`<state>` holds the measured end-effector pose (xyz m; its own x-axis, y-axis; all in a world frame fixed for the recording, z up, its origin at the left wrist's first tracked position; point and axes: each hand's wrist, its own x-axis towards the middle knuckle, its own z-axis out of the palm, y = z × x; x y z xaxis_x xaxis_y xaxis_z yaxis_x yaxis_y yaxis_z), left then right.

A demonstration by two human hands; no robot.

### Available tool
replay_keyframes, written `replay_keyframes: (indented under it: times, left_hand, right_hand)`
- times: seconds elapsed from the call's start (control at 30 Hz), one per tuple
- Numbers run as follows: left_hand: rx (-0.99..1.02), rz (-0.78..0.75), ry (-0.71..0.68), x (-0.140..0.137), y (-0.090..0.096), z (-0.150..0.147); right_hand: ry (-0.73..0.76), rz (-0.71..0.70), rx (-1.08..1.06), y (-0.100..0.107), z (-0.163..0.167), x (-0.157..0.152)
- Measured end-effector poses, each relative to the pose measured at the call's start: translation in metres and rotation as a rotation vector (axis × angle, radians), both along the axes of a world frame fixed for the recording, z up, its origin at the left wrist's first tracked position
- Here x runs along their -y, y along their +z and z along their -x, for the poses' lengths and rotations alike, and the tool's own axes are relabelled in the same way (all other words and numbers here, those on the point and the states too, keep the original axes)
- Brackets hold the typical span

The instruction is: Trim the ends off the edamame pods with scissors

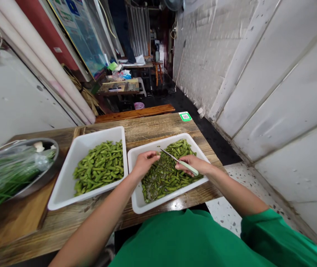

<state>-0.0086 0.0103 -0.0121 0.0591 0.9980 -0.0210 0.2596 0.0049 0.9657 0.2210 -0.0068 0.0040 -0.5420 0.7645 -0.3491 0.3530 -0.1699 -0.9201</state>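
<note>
My right hand (pixel 190 165) is closed around the pale green handles of a pair of scissors (pixel 171 155), whose blades point left and away from me. Close to the blade tips, my left hand (pixel 146 162) pinches a small green edamame pod, mostly hidden by the fingers. Both hands are over a white plastic tray (pixel 136 205) on the right. In it lie green edamame pods (pixel 172 181) with many small trimmed bits and some wet sheen. A second white tray (pixel 63 185) to the left holds a heap of cleaner-looking edamame pods (pixel 99 167).
Both trays rest on a wooden table (pixel 141 128). At far left, a metal bowl (pixel 54 163) with bagged green vegetables stands by a wooden board (pixel 30 218). A bench (pixel 147 111) lies beyond the table, a white wall (pixel 286 92) to the right, cluttered tables (pixel 122 87) farther back.
</note>
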Motion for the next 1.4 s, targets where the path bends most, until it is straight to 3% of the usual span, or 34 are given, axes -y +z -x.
replay_keyframes:
  times: [0.27, 0.53, 0.63, 0.87, 1.17, 1.4]
  left_hand:
    - [0.402, 0.252, -0.013, -0.001, 0.005, 0.004]
    - [0.400, 0.351, 0.035, 0.000, 0.008, 0.003]
    - [0.402, 0.358, 0.092, -0.002, 0.006, 0.005]
    - [0.405, 0.292, 0.156, 0.000, 0.005, 0.003]
    - [0.306, 0.215, 0.055, 0.007, 0.005, -0.004]
    - [-0.105, -0.041, 0.124, 0.003, -0.011, -0.002]
  right_hand:
    - [0.001, -0.005, 0.016, 0.002, 0.000, 0.000]
    - [0.057, -0.044, 0.025, 0.001, 0.002, 0.001]
    - [0.062, -0.121, 0.062, 0.000, 0.003, 0.001]
    - [0.098, -0.377, 0.171, 0.000, 0.002, 0.000]
    - [0.125, -0.333, 0.203, 0.011, 0.004, 0.005]
    - [0.106, -0.329, 0.231, 0.011, 0.005, 0.005]
